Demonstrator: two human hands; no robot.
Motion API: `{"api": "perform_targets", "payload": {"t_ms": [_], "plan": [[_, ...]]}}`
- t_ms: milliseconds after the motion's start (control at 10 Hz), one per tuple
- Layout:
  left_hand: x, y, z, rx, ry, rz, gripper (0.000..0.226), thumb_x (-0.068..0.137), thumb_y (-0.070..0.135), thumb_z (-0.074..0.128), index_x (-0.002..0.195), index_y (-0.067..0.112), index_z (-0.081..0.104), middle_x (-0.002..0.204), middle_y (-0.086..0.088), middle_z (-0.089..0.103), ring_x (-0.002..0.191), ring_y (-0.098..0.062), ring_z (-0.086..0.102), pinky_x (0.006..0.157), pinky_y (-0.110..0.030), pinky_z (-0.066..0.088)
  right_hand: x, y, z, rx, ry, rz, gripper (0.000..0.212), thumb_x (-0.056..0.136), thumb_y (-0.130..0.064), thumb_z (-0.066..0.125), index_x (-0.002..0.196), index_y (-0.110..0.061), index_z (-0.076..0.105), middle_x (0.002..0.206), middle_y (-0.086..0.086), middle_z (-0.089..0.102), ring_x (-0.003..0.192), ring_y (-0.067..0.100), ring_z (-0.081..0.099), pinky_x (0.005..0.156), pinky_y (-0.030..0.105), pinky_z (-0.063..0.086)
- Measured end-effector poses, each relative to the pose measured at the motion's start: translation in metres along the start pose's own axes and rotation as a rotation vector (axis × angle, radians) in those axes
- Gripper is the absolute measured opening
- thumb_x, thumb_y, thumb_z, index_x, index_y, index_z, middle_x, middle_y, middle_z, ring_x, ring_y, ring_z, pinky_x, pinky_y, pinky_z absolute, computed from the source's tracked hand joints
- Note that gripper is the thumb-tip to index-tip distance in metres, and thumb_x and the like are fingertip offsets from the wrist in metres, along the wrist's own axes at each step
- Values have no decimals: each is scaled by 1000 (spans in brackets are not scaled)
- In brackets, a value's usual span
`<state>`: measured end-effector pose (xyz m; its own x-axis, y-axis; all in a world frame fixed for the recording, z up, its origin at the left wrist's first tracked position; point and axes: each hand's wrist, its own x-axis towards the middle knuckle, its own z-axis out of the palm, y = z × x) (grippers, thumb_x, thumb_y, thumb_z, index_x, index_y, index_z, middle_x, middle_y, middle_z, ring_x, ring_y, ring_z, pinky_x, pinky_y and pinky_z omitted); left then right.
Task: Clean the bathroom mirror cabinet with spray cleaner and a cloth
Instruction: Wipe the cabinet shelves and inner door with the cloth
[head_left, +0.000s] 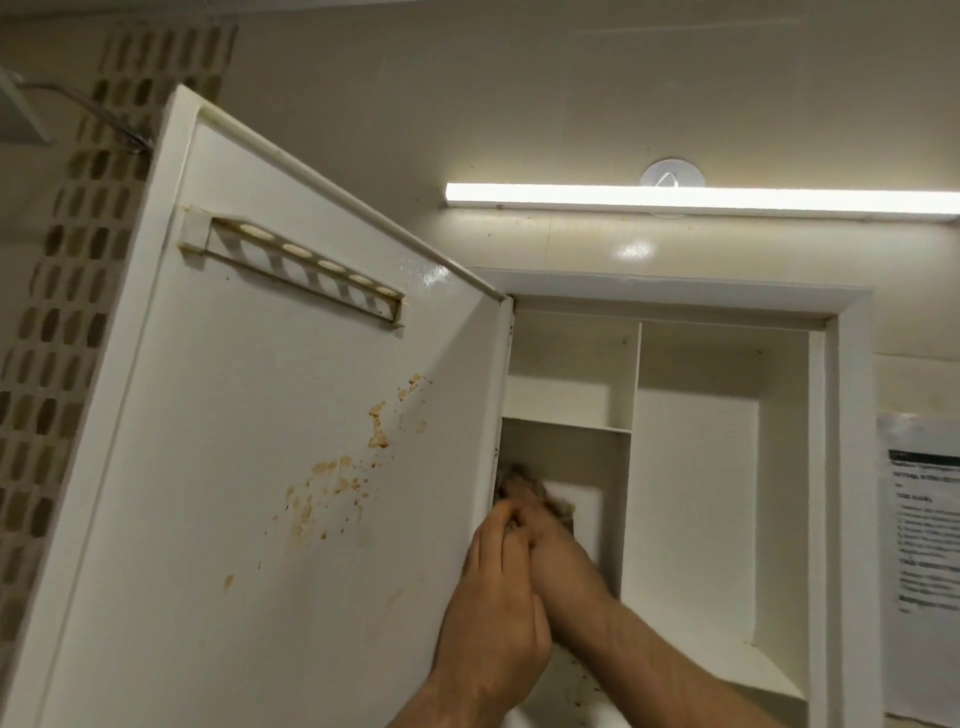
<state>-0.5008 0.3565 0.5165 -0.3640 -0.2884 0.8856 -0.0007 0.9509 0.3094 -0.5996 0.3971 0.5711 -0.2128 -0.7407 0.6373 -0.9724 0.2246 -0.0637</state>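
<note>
Both hands reach up into the cabinet's (852, 467) lower-left compartment — the right hand (550, 540) closed on a blurred cloth (519, 480) at the hinge edge, the left hand (493, 608) curled against it. One door (249, 467) stands open, stained orange; three compartments show — the tall right one roomy.

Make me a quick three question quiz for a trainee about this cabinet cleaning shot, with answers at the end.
1. True or false: the cabinet door stands open.
2. Where is the cloth being pressed? A) the light strip B) the lower left compartment C) the wall notice
3. What marks the door's inner face?

Key: 1 true. 2 B. 3 orange-brown stains.
</note>
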Motion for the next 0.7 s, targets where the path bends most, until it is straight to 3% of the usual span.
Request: {"api": "perform_targets", "payload": {"t_ms": [100, 200, 300, 400, 500, 600, 700], "plan": [[5, 0, 4, -22, -18, -22, 76, 88, 41, 20, 159, 13, 30, 167, 6, 20, 154, -18, 29, 123, -30, 30, -4, 20, 3, -419, -201, -240, 58, 108, -24, 40, 163, -14, 23, 171, 5, 20, 159, 20, 18, 129, 30, 9], [10, 7, 5, -17, 102, 65, 62, 94, 31, 36, 153, 14, 42, 166, 16, 17, 153, -5, 24, 120, -28, 37, 12, 17, -19, -491, -77, -39, 67, 106, -30, 42, 164, -15, 13, 172, 11, 11, 159, 32, 10, 128, 49, 11], [8, 2, 14, -122, 16, 9, 58, 100, 39, 31, 155, 24, 35, 161, 39, -11, 153, 8, 5, 126, -28, 26, 25, 13, -25, -465, 99, 152, 67, 107, -21, 41, 164, -13, 9, 171, 11, 12, 158, 35, 11, 127, 50, 15], [0, -6, 19, -108, -11, 0, 69, 99, 55, 22, 160, 24, 27, 159, 40, -17, 154, 6, 2, 127, -32, 23, 18, 7, -17, -448, -60, 39, 70, 109, -29, 37, 165, -15, -4, 174, 6, -5, 160, 31, -4, 129, 44, 0], [-5, -15, 25, -128, 24, 25, 71, 102, 61, 21, 157, 17, 35, 166, 31, -7, 156, 2, 7, 126, -32, 25, -3, 12, -9, -559, -225, -203, 70, 109, -33, 40, 165, -15, 2, 174, 9, -6, 160, 28, -10, 130, 44, -6], [-9, -9, 29, -182, 47, 16, 67, 103, 61, 23, 154, 19, 37, 168, 26, 0, 155, 1, 12, 125, -33, 29, -8, 14, -15, -752, -301, -182, 73, 107, -33, 43, 165, -17, 3, 173, 11, -6, 160, 33, -8, 129, 56, 3], [-8, -5, 29, -206, 88, 8, 64, 103, 67, 18, 151, 29, 34, 169, 24, 5, 154, 1, 15, 122, -37, 36, 16, 3, -31, -699, -136, 71, 77, 106, -31, 45, 165, -12, -2, 173, 13, -5, 159, 38, -2, 127, 56, 17]]}}
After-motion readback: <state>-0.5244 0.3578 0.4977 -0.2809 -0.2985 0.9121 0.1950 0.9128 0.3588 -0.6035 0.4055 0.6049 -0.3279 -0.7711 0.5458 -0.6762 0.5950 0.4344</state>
